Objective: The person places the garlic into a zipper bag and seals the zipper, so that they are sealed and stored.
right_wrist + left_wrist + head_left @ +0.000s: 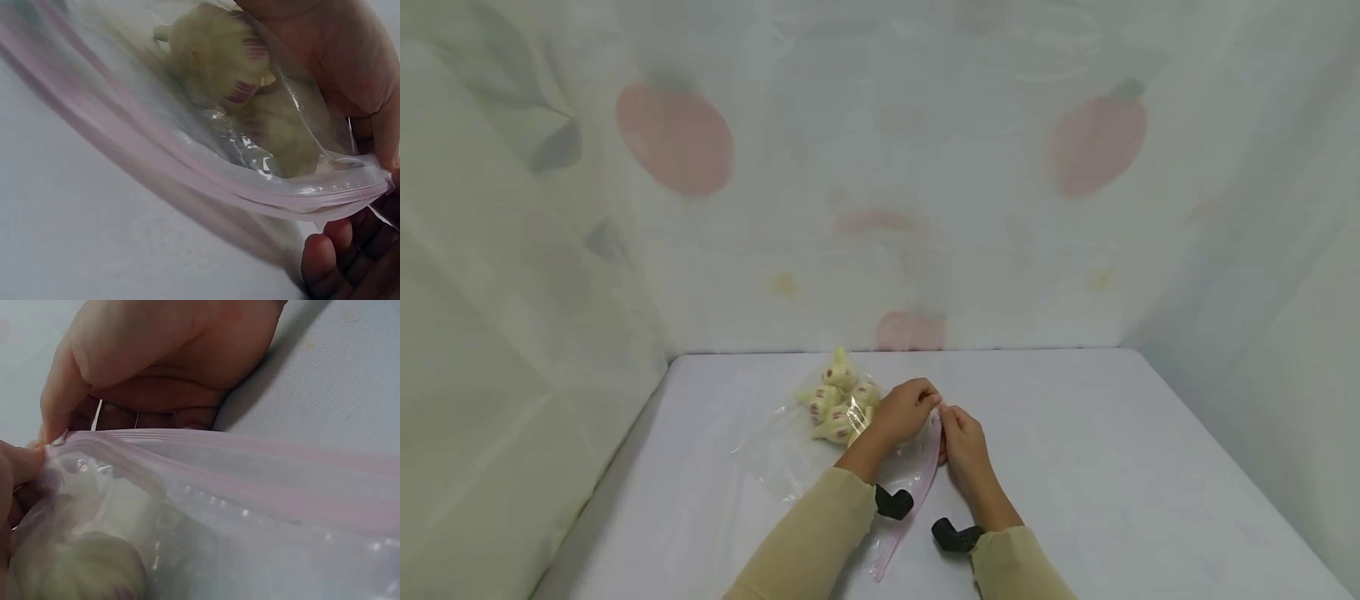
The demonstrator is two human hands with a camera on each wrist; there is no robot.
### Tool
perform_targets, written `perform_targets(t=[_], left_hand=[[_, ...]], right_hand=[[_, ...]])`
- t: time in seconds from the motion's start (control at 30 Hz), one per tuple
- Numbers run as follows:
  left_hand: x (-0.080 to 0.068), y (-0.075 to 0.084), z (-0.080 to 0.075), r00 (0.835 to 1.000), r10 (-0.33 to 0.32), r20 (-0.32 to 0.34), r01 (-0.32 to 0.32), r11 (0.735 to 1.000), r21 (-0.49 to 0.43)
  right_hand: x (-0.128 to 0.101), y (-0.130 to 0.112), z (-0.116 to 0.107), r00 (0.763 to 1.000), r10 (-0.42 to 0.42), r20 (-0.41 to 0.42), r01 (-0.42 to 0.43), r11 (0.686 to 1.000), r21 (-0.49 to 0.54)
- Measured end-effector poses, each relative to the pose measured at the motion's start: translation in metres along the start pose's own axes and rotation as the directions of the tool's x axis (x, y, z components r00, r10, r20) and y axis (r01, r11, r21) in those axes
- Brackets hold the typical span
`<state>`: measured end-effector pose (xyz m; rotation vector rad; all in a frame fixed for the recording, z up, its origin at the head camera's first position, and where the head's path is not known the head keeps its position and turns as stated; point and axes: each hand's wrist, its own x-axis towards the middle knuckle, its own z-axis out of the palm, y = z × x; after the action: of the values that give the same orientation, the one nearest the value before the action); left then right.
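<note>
A clear zip bag (790, 450) lies on the table, its pink zip strip (891, 553) running along the right side. Several pale yellow garlic bulbs (823, 400) with purple streaks sit inside it. My left hand (904, 414) reaches across the bag and pinches the far corner of the zip strip. Right beside it, my right hand (966, 446) pinches the same corner between thumb and fingers, with a small white bit (59, 437) at the fingertips. Farther along, the two pink zip lines (112, 112) stand apart, so the mouth gapes there.
The white-covered table (1075, 467) extends to the right of the hands. Behind it hangs a pale curtain (1000, 275) with fruit prints, and more curtain (482, 400) closes in the left side. Black wrist-worn pieces (955, 536) sit at the sleeve cuffs.
</note>
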<state>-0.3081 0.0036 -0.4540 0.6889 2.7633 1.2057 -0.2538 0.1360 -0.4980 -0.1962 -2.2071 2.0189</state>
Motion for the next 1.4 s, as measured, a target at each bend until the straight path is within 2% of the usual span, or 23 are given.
perform_targets(t=[0.2, 0.4, 0.67, 0.8, 0.93, 1.03, 1.07, 1.1, 1.13, 1.2, 1.23, 1.27, 1.3, 1.33, 1.4], left_hand=[[0.002, -0.001, -0.001, 1.000, -0.021, -0.021, 0.021, 1.000, 0.021], [0.005, -0.004, 0.001, 0.999, -0.034, -0.009, 0.035, 0.998, 0.060], [0.006, -0.001, 0.003, 1.000, -0.029, 0.003, 0.028, 0.996, 0.084], [0.006, 0.002, 0.005, 0.999, -0.033, 0.009, 0.032, 0.995, 0.092], [0.003, 0.004, 0.005, 1.000, -0.017, 0.003, 0.016, 0.995, 0.098], [-0.001, 0.003, 0.005, 0.996, 0.061, -0.072, -0.053, 0.993, 0.110], [-0.003, 0.003, 0.004, 0.986, 0.112, -0.121, -0.096, 0.987, 0.125], [-0.005, 0.003, 0.004, 0.967, 0.177, -0.181, -0.151, 0.978, 0.144], [-0.007, 0.003, 0.004, 0.939, 0.246, -0.241, -0.206, 0.962, 0.178], [-0.012, 0.004, 0.003, 0.862, 0.369, -0.346, -0.283, 0.919, 0.274], [-0.016, 0.006, 0.002, 0.825, 0.411, -0.389, -0.299, 0.900, 0.318], [-0.019, 0.008, 0.001, 0.802, 0.431, -0.413, -0.296, 0.888, 0.351], [-0.024, 0.010, 0.000, 0.805, 0.418, -0.421, -0.277, 0.893, 0.356], [-0.029, 0.012, -0.002, 0.831, 0.380, -0.406, -0.244, 0.905, 0.348], [-0.039, 0.017, -0.009, 0.911, 0.245, -0.332, -0.149, 0.946, 0.289]], right_hand=[[-0.002, 0.001, 0.001, 0.999, 0.018, 0.029, -0.017, 0.999, -0.047], [-0.006, 0.004, 0.000, 0.998, -0.025, 0.050, 0.033, 0.988, -0.154], [-0.013, -0.005, -0.004, 0.991, -0.011, 0.131, 0.034, 0.984, -0.175], [-0.014, 0.003, -0.009, 0.987, -0.015, 0.160, 0.044, 0.982, -0.181], [-0.017, 0.005, -0.008, 0.982, -0.052, 0.181, 0.087, 0.978, -0.190], [-0.020, 0.005, -0.004, 0.976, -0.088, 0.201, 0.128, 0.972, -0.199], [-0.020, 0.005, -0.003, 0.975, -0.097, 0.201, 0.137, 0.970, -0.199], [-0.020, 0.005, -0.002, 0.975, -0.106, 0.197, 0.146, 0.969, -0.199], [-0.021, 0.005, 0.000, 0.975, -0.113, 0.190, 0.151, 0.969, -0.195], [-0.022, 0.004, 0.002, 0.976, -0.130, 0.173, 0.162, 0.970, -0.181], [-0.023, 0.004, 0.002, 0.976, -0.142, 0.168, 0.172, 0.968, -0.183], [-0.023, 0.004, 0.002, 0.974, -0.156, 0.165, 0.187, 0.964, -0.191], [-0.023, 0.004, 0.003, 0.971, -0.171, 0.166, 0.204, 0.958, -0.203], [-0.024, 0.003, 0.003, 0.968, -0.189, 0.166, 0.223, 0.951, -0.215], [-0.025, 0.002, 0.004, 0.958, -0.234, 0.165, 0.270, 0.929, -0.252]])
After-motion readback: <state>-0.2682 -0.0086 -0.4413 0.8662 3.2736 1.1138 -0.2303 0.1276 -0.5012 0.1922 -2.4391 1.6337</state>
